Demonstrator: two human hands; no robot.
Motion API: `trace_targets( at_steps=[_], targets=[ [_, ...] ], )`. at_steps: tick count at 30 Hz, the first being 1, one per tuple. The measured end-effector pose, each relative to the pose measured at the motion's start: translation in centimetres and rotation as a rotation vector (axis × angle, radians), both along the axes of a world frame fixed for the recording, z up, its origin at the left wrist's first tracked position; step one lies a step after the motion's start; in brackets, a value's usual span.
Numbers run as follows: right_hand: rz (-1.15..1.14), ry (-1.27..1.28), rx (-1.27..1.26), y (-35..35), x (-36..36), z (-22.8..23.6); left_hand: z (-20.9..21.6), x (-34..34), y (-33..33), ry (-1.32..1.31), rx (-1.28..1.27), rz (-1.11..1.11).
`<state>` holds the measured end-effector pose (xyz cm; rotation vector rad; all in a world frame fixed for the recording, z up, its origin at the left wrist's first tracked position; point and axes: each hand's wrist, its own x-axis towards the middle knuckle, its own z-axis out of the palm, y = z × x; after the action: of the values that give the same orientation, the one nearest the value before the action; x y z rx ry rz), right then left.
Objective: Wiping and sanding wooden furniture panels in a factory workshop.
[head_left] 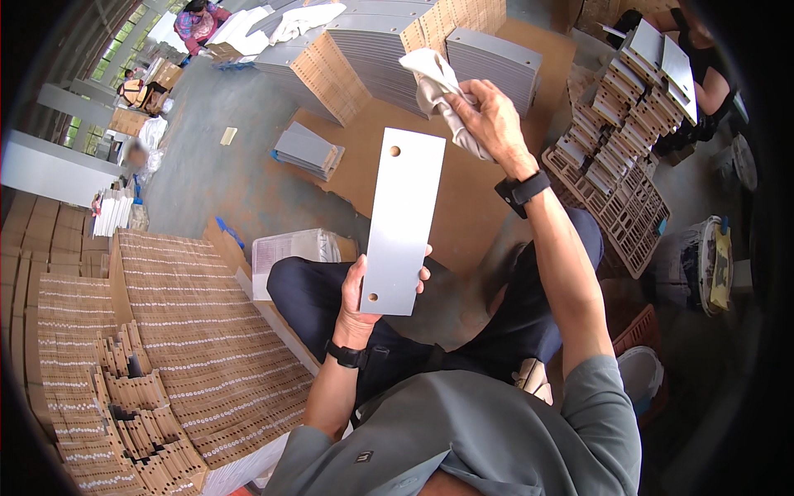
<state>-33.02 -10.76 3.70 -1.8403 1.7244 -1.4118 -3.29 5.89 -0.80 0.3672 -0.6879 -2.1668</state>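
Brown boards (215,331) with rows of white dots stand packed on edge at the far left. Beyond them, at the top, a person (197,26) bends beside white stacks. Next come a pale box (289,248) near the left knee and, farther off, a short pile (306,150) of grey panels.

The left hand (356,289) grips one grey panel (404,219) by its lower end, thumb on the left edge, fingertips curled round the right. This panel is over the lap, slightly tilted, a round hole near each end. Behind it lie a brown sheet (480,211) and long grey rows (372,62).

Right of the panel's top, a pale cloth (432,81) is bunched between the thumb and fingers of the right hand (488,120), apart from the panel. Farther right, more panels (616,107) lie heaped on a brown pallet (612,211), and a bucket (693,264) stands nearby.
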Motion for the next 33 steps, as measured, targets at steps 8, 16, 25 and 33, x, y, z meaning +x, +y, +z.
trace_targets(
  at_steps=[8,16,25,33],
  targets=[
    [-0.029,-0.085,-0.144,2.1,-0.8,2.8,0.8,0.0,-1.0,-0.388,-0.138,0.132],
    [0.019,-0.229,-0.089,1.7,-1.4,1.6,-0.4,-0.6,-1.0,-0.778,-0.253,0.302],
    [-0.030,-0.177,-0.194,2.3,-0.9,1.9,-1.9,-1.2,-1.7,-0.862,-0.216,0.448],
    [0.483,0.578,-0.475,6.4,6.8,-0.8,-1.0,-1.9,-2.1,-1.081,-0.486,0.318]
  ],
)
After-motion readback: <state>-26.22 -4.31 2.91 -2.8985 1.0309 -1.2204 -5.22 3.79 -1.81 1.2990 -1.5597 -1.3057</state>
